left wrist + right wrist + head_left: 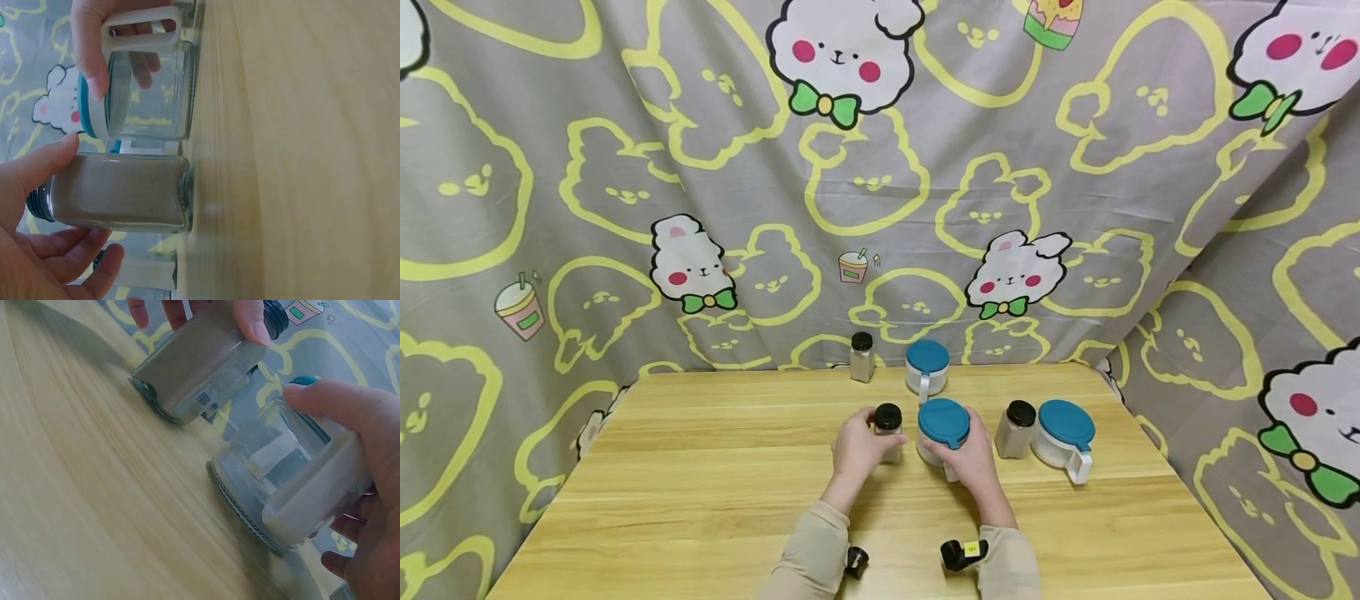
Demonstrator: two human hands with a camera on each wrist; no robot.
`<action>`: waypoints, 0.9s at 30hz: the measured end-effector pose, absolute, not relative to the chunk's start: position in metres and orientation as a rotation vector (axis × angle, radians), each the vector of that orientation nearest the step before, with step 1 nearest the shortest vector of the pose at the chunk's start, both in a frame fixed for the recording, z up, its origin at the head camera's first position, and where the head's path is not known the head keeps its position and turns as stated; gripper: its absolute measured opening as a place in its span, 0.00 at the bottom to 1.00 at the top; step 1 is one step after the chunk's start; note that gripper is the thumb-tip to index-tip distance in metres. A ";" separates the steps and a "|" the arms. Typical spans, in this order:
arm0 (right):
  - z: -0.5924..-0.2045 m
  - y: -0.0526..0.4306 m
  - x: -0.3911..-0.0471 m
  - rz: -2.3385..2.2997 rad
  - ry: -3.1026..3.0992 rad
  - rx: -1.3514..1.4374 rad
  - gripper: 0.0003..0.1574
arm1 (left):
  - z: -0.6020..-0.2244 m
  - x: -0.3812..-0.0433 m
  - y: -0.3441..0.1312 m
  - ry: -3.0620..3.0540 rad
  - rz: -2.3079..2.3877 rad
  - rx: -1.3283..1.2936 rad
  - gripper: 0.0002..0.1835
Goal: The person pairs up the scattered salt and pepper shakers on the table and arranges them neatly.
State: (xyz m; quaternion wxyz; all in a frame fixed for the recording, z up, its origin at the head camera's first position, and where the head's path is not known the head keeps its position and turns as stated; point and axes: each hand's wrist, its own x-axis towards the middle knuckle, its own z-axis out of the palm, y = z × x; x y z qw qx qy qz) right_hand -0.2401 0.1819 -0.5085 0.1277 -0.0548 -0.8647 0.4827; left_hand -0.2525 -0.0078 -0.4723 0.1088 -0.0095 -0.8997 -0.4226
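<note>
My left hand (859,450) holds a square glass spice jar (125,190) with a black cap and greyish-brown powder inside. Its thumb lies along one side near the cap, and the fingers are on the opposite side. Just right of it, my right hand (972,458) grips a clear glass seasoning pot (269,456) with a blue lid (944,421) and a white handle (315,481). The right thumb rests at the lid's edge, and the other fingers are round the far side. Both containers are upright, their bases at the tabletop.
Behind them on the wooden table (700,483) stand another black-capped jar (862,358) and a blue-lidded pot (927,367). To the right, a third such jar (1016,430) stands beside a third pot (1064,437). A patterned curtain (760,192) hangs behind the table.
</note>
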 end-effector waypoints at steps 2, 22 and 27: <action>-0.508 0.182 -0.239 1.405 -2.517 -0.150 0.60 | -0.472 -0.252 -0.008 -2.653 -1.241 -0.021 0.32; -0.504 0.183 -0.239 1.455 -2.510 -0.129 0.59 | -0.476 -0.258 -0.013 -2.701 -1.486 -0.112 0.35; -0.505 0.184 -0.239 1.463 -2.519 -0.142 0.60 | -0.480 -0.258 -0.016 -2.625 -1.683 -0.173 0.30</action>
